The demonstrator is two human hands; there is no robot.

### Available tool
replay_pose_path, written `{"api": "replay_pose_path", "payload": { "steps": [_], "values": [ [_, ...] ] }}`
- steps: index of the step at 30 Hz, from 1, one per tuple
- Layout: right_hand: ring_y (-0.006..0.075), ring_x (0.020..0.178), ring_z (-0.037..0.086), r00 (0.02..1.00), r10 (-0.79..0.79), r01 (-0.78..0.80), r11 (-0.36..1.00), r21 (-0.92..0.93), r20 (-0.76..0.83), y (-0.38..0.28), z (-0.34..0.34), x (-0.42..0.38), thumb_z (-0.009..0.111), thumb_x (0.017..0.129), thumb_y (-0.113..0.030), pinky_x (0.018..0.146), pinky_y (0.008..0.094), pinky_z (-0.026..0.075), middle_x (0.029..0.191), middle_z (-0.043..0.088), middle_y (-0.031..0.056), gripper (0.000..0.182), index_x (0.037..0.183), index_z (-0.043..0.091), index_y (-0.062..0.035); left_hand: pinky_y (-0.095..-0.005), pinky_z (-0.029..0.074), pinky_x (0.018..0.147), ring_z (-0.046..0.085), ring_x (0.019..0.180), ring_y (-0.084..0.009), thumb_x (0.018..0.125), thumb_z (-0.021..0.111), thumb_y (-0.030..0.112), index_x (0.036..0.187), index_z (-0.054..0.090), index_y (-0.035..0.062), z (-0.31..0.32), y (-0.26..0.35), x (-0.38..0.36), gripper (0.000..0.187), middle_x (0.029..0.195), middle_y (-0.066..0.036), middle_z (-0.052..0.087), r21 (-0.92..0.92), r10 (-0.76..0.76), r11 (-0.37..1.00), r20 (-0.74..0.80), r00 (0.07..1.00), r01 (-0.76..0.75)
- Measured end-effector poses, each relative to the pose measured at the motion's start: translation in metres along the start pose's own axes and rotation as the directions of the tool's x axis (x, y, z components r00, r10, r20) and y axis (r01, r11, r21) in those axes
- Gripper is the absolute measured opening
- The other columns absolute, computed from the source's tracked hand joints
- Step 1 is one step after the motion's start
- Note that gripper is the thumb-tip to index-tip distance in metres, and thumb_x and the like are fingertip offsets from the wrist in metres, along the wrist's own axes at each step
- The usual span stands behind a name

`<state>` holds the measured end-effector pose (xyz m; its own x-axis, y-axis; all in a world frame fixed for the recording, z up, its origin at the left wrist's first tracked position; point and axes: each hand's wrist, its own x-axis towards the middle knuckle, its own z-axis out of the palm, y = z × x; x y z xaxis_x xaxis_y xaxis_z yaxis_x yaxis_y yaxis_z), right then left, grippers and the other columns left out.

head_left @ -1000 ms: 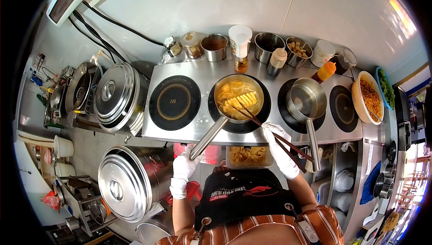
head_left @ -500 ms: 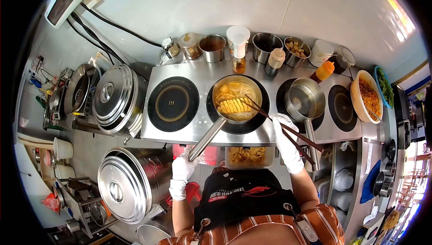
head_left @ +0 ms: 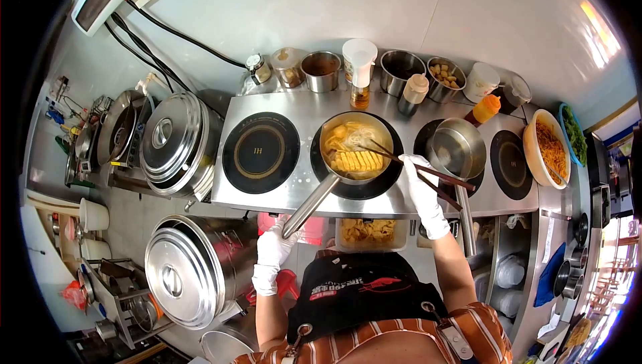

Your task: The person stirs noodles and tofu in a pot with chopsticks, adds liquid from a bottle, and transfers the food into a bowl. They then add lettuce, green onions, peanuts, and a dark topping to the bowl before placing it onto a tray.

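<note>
My left hand (head_left: 273, 250), in a white glove, is closed round the end of the handle of a saucepan (head_left: 309, 207). The pan stands on the second burner and holds broth with noodles (head_left: 347, 138) and a ridged yellow slab (head_left: 357, 161), whose kind I cannot make out. My right hand (head_left: 422, 190), also gloved, grips a pair of long dark chopsticks (head_left: 388, 155). Their tips reach into the pan among the noodles, just above the slab.
A second saucepan (head_left: 457, 147) with clear liquid sits on the burner to the right, its handle pointing at me. Bottles and steel pots line the back, including a squeeze bottle (head_left: 485, 108). A bowl of orange shreds (head_left: 548, 150) stands at far right. Large lidded pots (head_left: 175, 133) are at left.
The chopsticks have swung to a flatter angle, with their tips further left in the pan. The yellow slab sits slightly lower among the noodles. My left hand keeps its grip.
</note>
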<state>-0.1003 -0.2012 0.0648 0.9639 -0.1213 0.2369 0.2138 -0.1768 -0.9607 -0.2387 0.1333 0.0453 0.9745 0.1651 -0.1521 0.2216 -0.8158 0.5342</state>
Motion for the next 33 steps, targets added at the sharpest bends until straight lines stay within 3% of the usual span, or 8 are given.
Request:
{"api": "replay_pose_path", "payload": {
  "steps": [8,10,12,16,19,22,33],
  "values": [
    [0.0182,0.092,0.064,0.978,-0.206,0.207,0.978,0.012,-0.021,-0.034,0.007,0.012,0.059,0.090,-0.001,0.085,0.0283,0.049,0.097,0.068,0.0114,0.011,0.095,0.067,0.0021,-0.0348,0.054,0.070,0.068,0.081,-0.0314,0.077,0.075,0.039,0.121,0.059,0.0004,0.003,-0.005,0.001,0.061,0.090,-0.020,0.068,-0.001,0.033,0.999,-0.022,0.999,-0.033],
    [0.0193,0.093,0.064,0.989,-0.144,0.142,0.987,0.079,0.019,-0.022,0.025,0.012,0.059,0.088,0.003,0.088,0.0297,0.049,0.097,0.068,0.0115,0.011,0.095,0.067,0.0022,-0.0349,0.054,0.070,0.068,0.081,-0.0315,0.077,0.075,0.039,0.121,0.059,0.0010,0.003,-0.005,0.001,0.061,0.089,-0.020,0.068,-0.009,0.026,1.000,-0.010,1.000,-0.026],
    [0.0191,0.093,0.064,0.991,-0.097,0.105,0.991,-0.085,0.089,-0.007,0.032,0.012,0.060,0.088,0.002,0.088,0.0283,0.048,0.098,0.068,0.0115,0.011,0.096,0.068,0.0015,-0.0349,0.054,0.070,0.068,0.081,-0.0316,0.077,0.075,0.039,0.121,0.059,0.0014,0.002,-0.003,0.001,0.060,0.089,-0.020,0.068,-0.015,0.016,1.000,-0.009,1.000,-0.016],
    [0.0186,0.094,0.063,0.996,-0.031,0.034,0.999,-0.028,0.083,0.004,0.041,0.007,0.060,0.089,-0.002,0.088,0.0274,0.048,0.099,0.067,0.0110,0.012,0.099,0.067,0.0003,-0.0354,0.054,0.069,0.068,0.079,-0.0319,0.077,0.075,0.039,0.121,0.060,0.0023,0.002,-0.004,0.001,0.059,0.086,-0.019,0.068,-0.003,-0.022,1.000,0.002,1.000,0.022],
    [0.0182,0.093,0.063,0.996,-0.039,0.041,0.999,-0.028,0.079,-0.001,0.041,0.008,0.060,0.090,-0.002,0.088,0.0272,0.048,0.099,0.067,0.0109,0.011,0.098,0.067,0.0006,-0.0363,0.054,0.068,0.068,0.077,-0.0323,0.076,0.075,0.039,0.120,0.060,0.0027,0.005,-0.007,0.001,0.059,0.083,-0.019,0.068,0.014,0.054,0.998,-0.060,0.997,-0.054],
    [0.0183,0.092,0.063,0.996,-0.022,0.024,1.000,-0.015,0.087,0.004,0.040,0.009,0.060,0.090,-0.003,0.087,0.0271,0.048,0.098,0.067,0.0107,0.011,0.098,0.067,0.0006,-0.0373,0.054,0.067,0.068,0.076,-0.0327,0.076,0.075,0.041,0.119,0.061,0.0035,0.005,-0.008,0.002,0.059,0.082,-0.019,0.068,0.017,-0.001,1.000,-0.026,1.000,0.001],
    [0.0178,0.092,0.063,0.996,-0.037,0.039,0.999,-0.023,0.081,-0.001,0.041,0.009,0.060,0.091,-0.003,0.087,0.0268,0.048,0.097,0.067,0.0104,0.011,0.098,0.067,0.0009,-0.0374,0.054,0.067,0.068,0.076,-0.0328,0.075,0.075,0.044,0.120,0.061,0.0034,0.004,-0.007,0.002,0.062,0.081,-0.019,0.068,0.010,0.011,1.000,-0.028,1.000,-0.011]
  ]
}}
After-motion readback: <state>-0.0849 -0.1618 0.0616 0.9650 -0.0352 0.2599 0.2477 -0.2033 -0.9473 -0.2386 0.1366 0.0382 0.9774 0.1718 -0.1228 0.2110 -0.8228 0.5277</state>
